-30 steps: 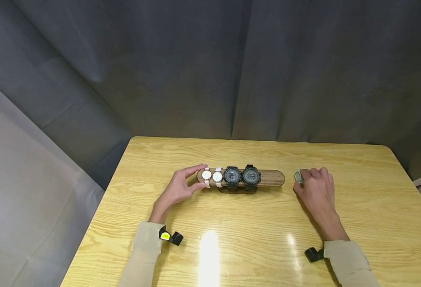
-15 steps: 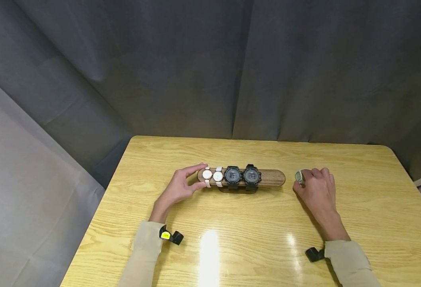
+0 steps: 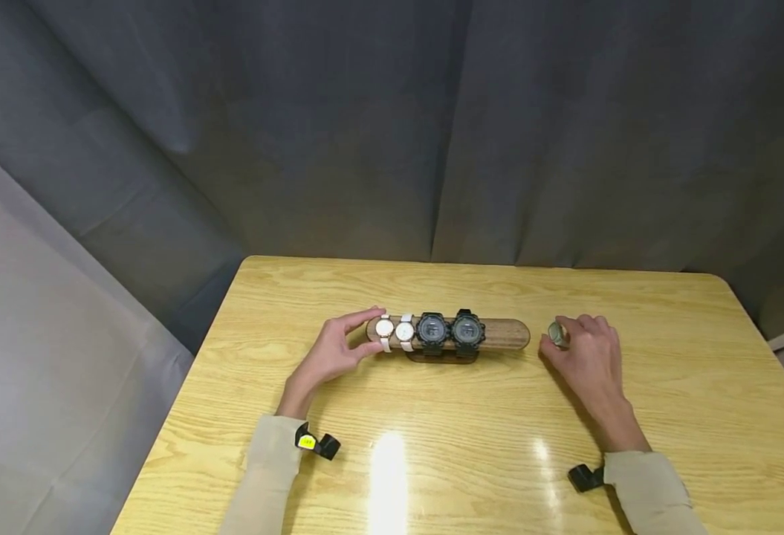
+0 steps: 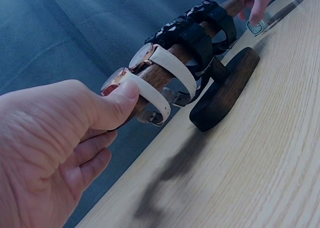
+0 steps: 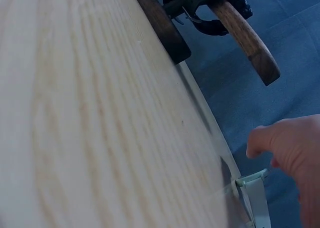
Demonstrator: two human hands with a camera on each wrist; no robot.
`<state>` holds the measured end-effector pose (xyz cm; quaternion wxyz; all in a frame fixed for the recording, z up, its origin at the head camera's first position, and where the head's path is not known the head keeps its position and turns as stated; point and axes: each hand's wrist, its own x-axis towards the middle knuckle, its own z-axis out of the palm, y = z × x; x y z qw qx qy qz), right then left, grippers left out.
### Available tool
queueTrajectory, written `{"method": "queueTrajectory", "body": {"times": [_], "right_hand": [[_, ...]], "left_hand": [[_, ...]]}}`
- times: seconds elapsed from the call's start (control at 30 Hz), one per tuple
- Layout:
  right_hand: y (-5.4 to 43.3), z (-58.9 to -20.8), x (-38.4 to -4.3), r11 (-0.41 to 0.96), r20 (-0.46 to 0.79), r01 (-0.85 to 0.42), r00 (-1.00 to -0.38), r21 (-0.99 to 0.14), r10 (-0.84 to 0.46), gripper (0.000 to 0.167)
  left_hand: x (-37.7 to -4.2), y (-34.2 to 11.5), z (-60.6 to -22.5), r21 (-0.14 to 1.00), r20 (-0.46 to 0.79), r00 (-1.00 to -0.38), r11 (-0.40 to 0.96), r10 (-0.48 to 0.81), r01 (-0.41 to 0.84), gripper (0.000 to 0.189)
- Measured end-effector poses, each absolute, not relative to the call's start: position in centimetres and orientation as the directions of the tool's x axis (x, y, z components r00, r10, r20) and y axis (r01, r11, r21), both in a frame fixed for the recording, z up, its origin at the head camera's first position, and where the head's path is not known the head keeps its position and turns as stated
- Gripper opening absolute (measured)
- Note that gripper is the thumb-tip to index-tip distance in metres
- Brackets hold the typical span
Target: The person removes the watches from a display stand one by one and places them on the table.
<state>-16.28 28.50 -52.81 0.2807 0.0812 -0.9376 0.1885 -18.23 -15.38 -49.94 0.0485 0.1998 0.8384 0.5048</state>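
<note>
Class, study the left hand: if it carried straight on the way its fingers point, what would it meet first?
Most likely the end white-strapped watch on the wooden stand: the left hand seems to have its thumb on it, though contact is hard to judge.

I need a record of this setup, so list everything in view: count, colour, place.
Table: 1, yellowish wood, under everything
Watch stand: 1, brown wood, on the table
White-strap watches: 2, white with rose-gold cases, stand's left end
Black watches: 2, black, mid-stand, right of the white pair
Pale green watch: 1, pale green, off the stand, past its right end
Dark curtain: panel count unclear, dark grey, behind the table
Light drape: 1, light grey, far left
Wrist devices: 2, black, one per wrist
Sleeves: 2, beige, forearms
Left hand: 1, bare, pinching the leftmost white-strap watch
Right hand: 1, bare, at the pale green watch; grip unclear
</note>
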Motion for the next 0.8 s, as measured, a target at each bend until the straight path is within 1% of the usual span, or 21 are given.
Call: {"method": "queueTrajectory", "body": {"times": [0.07,0.17,0.3,0.43,0.6,0.8], "right_hand": [[28.3,-52.8,-16.3,0.904,0.549,-0.257,-0.836,-0.341,-0.031,0.037],[28.1,-52.7,-16.3,0.879,0.541,-0.266,-0.841,-0.395,-0.012,0.037],[27.9,-52.6,-16.4,0.831,0.550,-0.306,-0.835,-0.464,0.000,0.034],[27.7,-52.3,-16.4,0.776,0.570,-0.358,-0.821,-0.519,0.003,0.032],[27.5,-52.1,-16.4,0.731,0.608,-0.416,-0.794,-0.541,-0.003,0.031],[27.2,-51.8,-16.4,0.686,0.634,-0.458,-0.774,-0.565,0.005,0.030]], "left_hand": [[-18.2,-15.5,-50.0,0.869,0.119,-0.916,0.407,0.384,0.283,0.057],[-17.6,-15.1,-48.9,0.877,0.118,-0.916,0.393,0.383,0.277,0.056],[-17.3,-14.7,-48.2,0.888,0.103,-0.919,0.380,0.381,0.257,0.056],[-18.1,-15.0,-49.7,0.887,0.104,-0.919,0.383,0.380,0.259,0.057],[-18.2,-15.2,-50.1,0.885,0.117,-0.919,0.380,0.376,0.268,0.057],[-18.2,-15.3,-50.0,0.885,0.116,-0.919,0.380,0.377,0.268,0.056]]}}
